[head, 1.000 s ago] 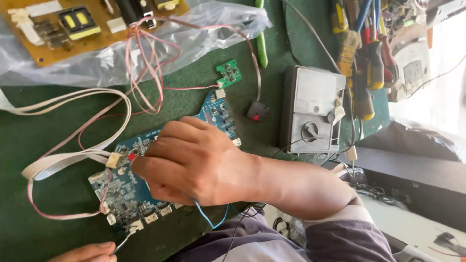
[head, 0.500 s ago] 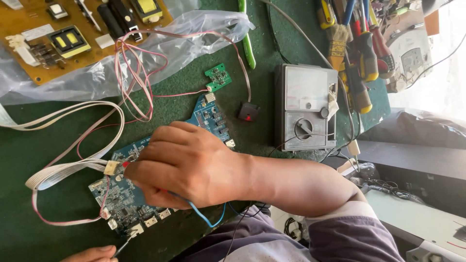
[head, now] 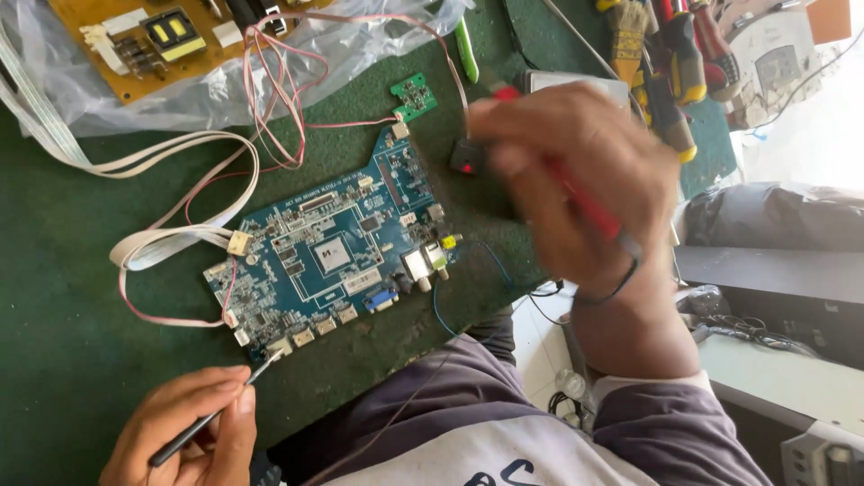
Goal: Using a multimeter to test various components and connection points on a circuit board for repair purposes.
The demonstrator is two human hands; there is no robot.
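Observation:
A blue circuit board [head: 333, 261] lies flat on the green mat [head: 72, 351]. My left hand [head: 184, 432] is at the lower left and holds a thin black probe [head: 211, 418] whose metal tip touches the board's near corner. My right hand [head: 576, 175] is lifted off the board, blurred, to the right above the mat, and holds a red probe [head: 576, 193] with a dark wire trailing from it. A small green board [head: 414, 96] is joined to the blue board by thin pink wires [head: 270, 90]. A white ribbon cable [head: 162, 243] plugs into the board's left edge.
A yellow-brown power board [head: 153, 40] in clear plastic lies at the top left. Screwdrivers and pliers [head: 670, 63] are piled at the top right. A small black part with a red button [head: 466, 157] sits beside the blue board. Black equipment [head: 783, 270] stands at the right.
My right hand has lifted off the blue board and swung to the right with the red probe, uncovering the board. My left hand has come further into view with the black probe.

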